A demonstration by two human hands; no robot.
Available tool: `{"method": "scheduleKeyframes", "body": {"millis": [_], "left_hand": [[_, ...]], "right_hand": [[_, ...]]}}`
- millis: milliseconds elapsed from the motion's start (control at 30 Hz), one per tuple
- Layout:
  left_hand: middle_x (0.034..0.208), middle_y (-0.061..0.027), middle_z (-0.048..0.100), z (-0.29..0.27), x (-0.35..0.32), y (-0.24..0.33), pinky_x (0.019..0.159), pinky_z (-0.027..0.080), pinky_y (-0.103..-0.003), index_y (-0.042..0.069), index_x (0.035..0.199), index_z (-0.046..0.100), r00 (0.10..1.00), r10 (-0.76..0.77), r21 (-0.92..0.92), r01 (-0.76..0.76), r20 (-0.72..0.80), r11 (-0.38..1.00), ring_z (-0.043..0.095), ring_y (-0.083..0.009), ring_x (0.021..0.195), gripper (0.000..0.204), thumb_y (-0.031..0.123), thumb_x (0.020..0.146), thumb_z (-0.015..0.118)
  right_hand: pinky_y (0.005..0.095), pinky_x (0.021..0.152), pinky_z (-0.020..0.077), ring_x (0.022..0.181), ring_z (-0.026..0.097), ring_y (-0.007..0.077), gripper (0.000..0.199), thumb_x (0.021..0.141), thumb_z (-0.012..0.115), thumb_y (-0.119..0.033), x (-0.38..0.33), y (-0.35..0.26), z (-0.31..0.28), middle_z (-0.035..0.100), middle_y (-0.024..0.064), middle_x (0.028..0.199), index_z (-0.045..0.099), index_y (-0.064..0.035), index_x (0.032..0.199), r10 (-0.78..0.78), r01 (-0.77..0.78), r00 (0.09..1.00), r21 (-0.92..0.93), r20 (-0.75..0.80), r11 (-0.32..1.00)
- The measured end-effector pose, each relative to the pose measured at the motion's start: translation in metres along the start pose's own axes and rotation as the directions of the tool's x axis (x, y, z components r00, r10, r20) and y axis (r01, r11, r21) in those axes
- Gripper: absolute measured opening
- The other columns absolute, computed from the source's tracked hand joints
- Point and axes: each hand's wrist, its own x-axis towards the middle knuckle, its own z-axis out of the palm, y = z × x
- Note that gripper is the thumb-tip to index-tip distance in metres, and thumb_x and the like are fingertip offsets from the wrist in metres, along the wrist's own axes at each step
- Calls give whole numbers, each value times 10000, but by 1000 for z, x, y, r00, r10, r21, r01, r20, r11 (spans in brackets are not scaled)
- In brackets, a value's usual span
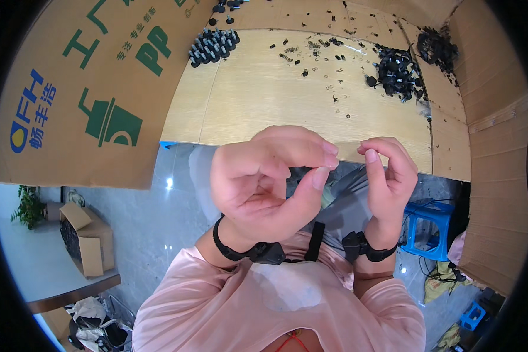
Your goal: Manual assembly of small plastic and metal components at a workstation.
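Both my hands are raised in front of my chest, near the table's front edge. My left hand [270, 182] is curled in a pinch, its thumb tip close against the index fingertip. Nothing shows between those tips. To its right, my right hand [391, 176] is also bent into a pinch, smaller in view, with thumb and index tips close together and nothing visible in them. The two hands do not touch. A black band with a small module [267, 253] circles my left wrist, and a similar one [358, 245] is on my right.
Beyond my hands, the wooden table [258, 111] bears scattered small rings and springs, a cluster of black parts with metal studs [212, 47], and a heap of black parts [395, 73]. A large cardboard box [53, 105] stands left; a blue stool [427, 232] stands right.
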Motion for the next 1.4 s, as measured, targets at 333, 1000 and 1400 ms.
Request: {"method": "scheduleKeyframes", "body": {"millis": [333, 1000, 1400], "left_hand": [[850, -208, 629, -9, 1, -5, 693, 500, -387, 76, 1027, 322, 998, 69, -11, -69, -6, 998, 614, -315, 820, 380, -121, 811, 565], [757, -182, 671, 8, -7, 77, 622, 578, -352, 62, 764, 423, 987, 157, -434, -128, 32, 892, 670, -282, 686, 133, 38, 877, 489], [728, -191, 675, 25, 12, 60, 633, 583, -365, 65, 729, 422, 939, 343, -536, -274, 33, 799, 681, -285, 683, 160, 74, 870, 497]], "right_hand": [[256, 727, 453, 783, 588, 172, 75, 847, 576, 43, 1, -5, -13, 623, 118, 834, 636, 62, 889, 15, -8, 990, 49, -140, 999], [273, 681, 441, 741, 555, 189, 100, 822, 555, 24, -3, -17, -24, 605, 126, 792, 620, 60, 889, -86, 99, 977, 57, -197, 993], [271, 686, 444, 741, 570, 187, 89, 823, 571, 49, -1, -12, -25, 618, 119, 795, 631, 56, 888, -63, 73, 984, 54, -168, 996]]}}
